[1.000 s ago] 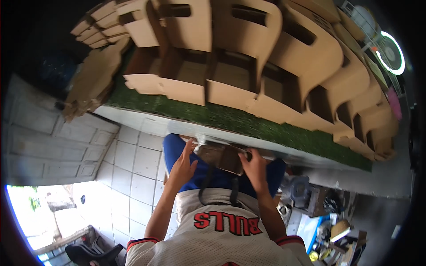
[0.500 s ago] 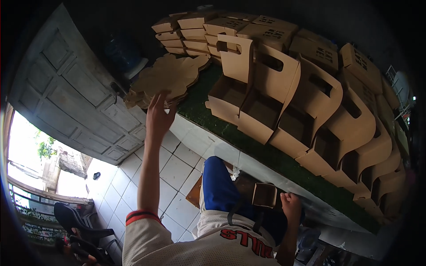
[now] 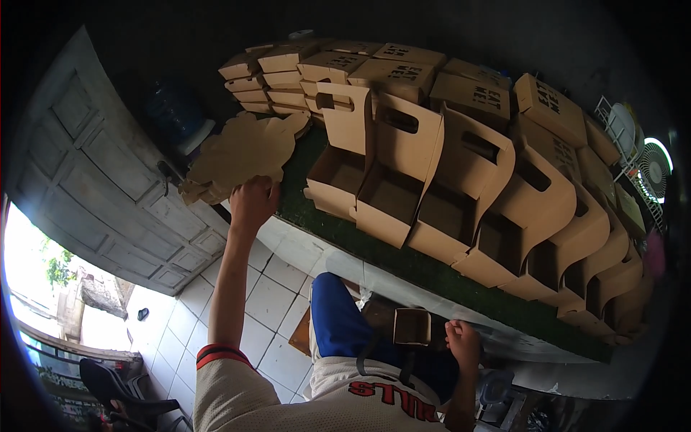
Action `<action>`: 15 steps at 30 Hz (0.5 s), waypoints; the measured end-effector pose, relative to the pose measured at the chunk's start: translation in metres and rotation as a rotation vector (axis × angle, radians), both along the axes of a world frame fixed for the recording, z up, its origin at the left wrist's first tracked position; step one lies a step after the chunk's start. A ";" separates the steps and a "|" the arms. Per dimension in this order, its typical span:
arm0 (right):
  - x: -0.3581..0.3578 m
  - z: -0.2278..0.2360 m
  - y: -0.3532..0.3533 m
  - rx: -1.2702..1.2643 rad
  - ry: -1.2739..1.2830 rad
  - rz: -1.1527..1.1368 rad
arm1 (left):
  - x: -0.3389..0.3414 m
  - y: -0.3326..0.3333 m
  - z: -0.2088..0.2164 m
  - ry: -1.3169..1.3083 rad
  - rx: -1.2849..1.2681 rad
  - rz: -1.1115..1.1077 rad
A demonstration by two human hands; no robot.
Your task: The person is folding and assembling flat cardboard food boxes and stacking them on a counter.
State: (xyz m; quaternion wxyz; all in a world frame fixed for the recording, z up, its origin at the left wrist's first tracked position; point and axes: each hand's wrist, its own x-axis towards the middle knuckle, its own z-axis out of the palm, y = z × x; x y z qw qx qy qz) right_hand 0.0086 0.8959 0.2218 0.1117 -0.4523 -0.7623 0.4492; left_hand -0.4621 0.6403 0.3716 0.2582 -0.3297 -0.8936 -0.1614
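Observation:
My left hand (image 3: 254, 204) is at the near edge of a stack of flat brown cardboard blanks (image 3: 241, 153), its fingers bent over the edge of a blank and closed on it. The thumb side is partly hidden. Low in front of my body, my right hand (image 3: 464, 344) has its fingers curled in, and nothing shows in them. Just left of it, a small open cardboard box (image 3: 412, 327) sits by my lap, apart from the fingers. A row of open cardboard boxes with tall handled backs (image 3: 394, 191) stands along the table to the right of the stack.
Closed cardboard boxes (image 3: 471, 97) are piled behind the row on the green-topped table (image 3: 296, 193). A white panelled door (image 3: 93, 155) stands at left, near a blue water bottle (image 3: 173, 111). A dish rack (image 3: 622, 133) and a fan (image 3: 653, 169) are at far right.
My left hand has come down onto the blanks' near edge, and its fingers have gone from stretched out to bent. My right hand stays beside the small box. The whole view has shifted slightly.

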 end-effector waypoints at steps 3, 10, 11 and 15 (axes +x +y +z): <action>-0.002 0.003 0.000 0.030 0.002 0.016 | -0.011 0.006 0.006 0.230 0.083 -0.035; 0.002 -0.002 0.000 -0.008 0.041 0.024 | -0.029 0.019 -0.002 -0.132 0.020 0.144; 0.004 -0.005 0.000 0.004 0.060 0.027 | -0.029 0.019 -0.001 -0.157 0.085 0.154; 0.009 -0.010 0.001 0.056 0.071 0.064 | -0.034 0.011 0.021 -0.116 0.254 0.089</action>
